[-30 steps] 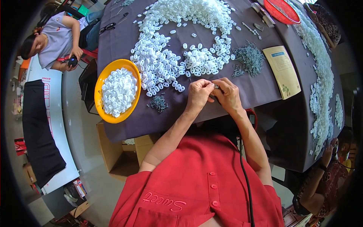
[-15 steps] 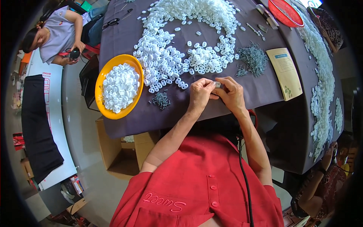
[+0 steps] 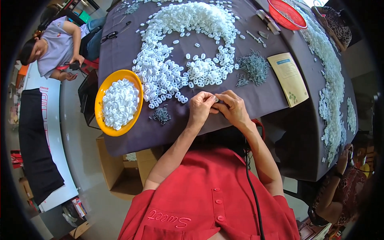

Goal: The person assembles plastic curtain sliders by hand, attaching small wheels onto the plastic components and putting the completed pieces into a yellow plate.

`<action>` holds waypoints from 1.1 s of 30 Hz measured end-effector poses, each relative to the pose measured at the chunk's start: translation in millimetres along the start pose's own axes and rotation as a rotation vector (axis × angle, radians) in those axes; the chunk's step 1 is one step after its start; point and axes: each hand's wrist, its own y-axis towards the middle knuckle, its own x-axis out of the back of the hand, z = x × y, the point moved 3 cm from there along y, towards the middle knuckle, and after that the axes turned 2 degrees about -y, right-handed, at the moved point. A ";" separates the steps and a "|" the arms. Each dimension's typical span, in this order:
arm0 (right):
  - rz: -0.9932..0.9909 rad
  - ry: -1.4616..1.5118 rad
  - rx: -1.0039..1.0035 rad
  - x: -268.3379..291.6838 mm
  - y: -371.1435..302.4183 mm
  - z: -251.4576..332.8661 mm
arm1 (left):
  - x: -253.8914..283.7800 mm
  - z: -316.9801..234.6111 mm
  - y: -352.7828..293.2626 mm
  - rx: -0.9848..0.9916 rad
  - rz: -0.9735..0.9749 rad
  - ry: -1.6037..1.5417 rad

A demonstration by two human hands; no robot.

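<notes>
L hand: thumb + fingers closed narrow on small pale pc, qty 1. R hand: likewise pinched, facing it; exactly how tips meet, can't tell. Pc loc.: btwn fingertips of both, by near edge of dark grey tabletop; mostly hidden, detail n/a. Surroundings, clock-face from hands: small heap of white two-holed ovals at 12; larger white pile, 11–12; large blue-grey pin heap, 1–2; tan booklet, 2; small pin cluster, 8–9; orange bowl w/ white pcs, 9. Handling notes (judged): fine fingertip job, best done w/ L as fixed clamp, R making small adj. only; grip by rim, thumbs off face so it can be seen; light, even pressure, as a pc this small will prob. slip if squeezed lopsided; wrists low, pc over tabletop so a drop lands there; L wide of 8–9 cluster to avoid scatter.
</notes>
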 end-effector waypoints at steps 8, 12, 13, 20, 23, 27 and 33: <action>-0.114 -0.361 -0.067 46.6 4.9 -29.0 | 0.4 -0.8 -0.9 0.038 0.028 0.031; -0.037 -0.441 -0.117 45.5 9.6 -37.9 | 3.0 0.9 -1.6 0.024 0.025 0.010; -0.021 -0.464 -0.127 44.1 10.8 -38.7 | 3.3 2.5 -0.8 0.023 0.032 -0.007; 0.060 -0.545 -0.188 44.3 20.8 -43.6 | 1.7 1.9 3.1 0.030 0.050 -0.056; 0.081 -0.562 -0.182 38.6 25.6 -39.6 | 6.2 1.8 2.1 0.020 0.027 -0.063; 0.095 -0.679 -0.203 31.2 25.3 -36.8 | 9.3 8.6 2.5 0.005 0.021 -0.098; 0.070 -0.729 -0.174 27.9 7.4 -36.8 | 34.7 -36.0 -26.9 -0.072 -0.103 0.156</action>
